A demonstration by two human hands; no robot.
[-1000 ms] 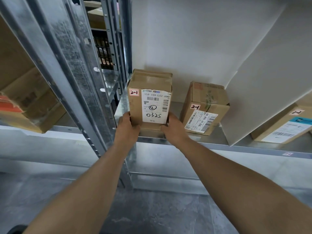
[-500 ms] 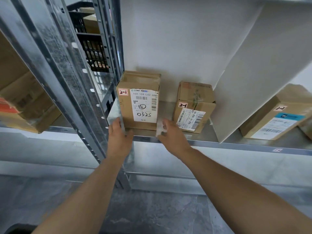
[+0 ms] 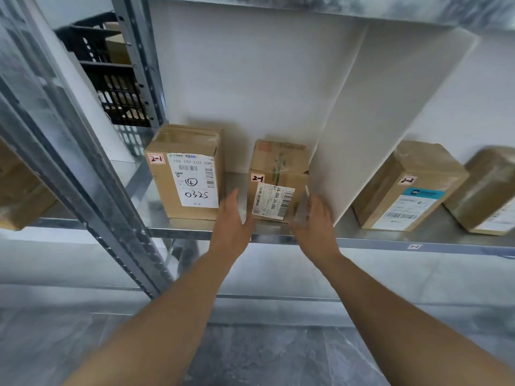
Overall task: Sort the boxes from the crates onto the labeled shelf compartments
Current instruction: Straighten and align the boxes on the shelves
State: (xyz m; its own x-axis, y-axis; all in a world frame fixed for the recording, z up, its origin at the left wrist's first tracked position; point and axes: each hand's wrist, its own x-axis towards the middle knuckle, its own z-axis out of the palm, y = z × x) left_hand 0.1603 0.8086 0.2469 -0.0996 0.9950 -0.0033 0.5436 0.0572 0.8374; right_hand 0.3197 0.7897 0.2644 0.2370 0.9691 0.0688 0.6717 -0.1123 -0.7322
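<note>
Two cardboard boxes marked 2-1 stand on the metal shelf [image 3: 195, 232]. The taller box [image 3: 186, 174], with "0325" handwritten on its label, stands on the left. The smaller box [image 3: 278, 179] with a barcode label sits to its right. My left hand [image 3: 231, 221] is open with straight fingers at the smaller box's left side. My right hand [image 3: 315, 221] is open and blurred at that box's right front corner. I cannot tell whether either hand touches it.
A white divider panel [image 3: 376, 121] leans just right of the smaller box. Beyond it stand a box marked 2-2 [image 3: 409, 188] and another box [image 3: 490, 190]. A steel upright [image 3: 92, 190] runs at the left. A black crate [image 3: 111, 79] sits behind.
Both hands let go of the taller box, which now stands alone, and moved right to either side of the smaller box. The view shifted right.
</note>
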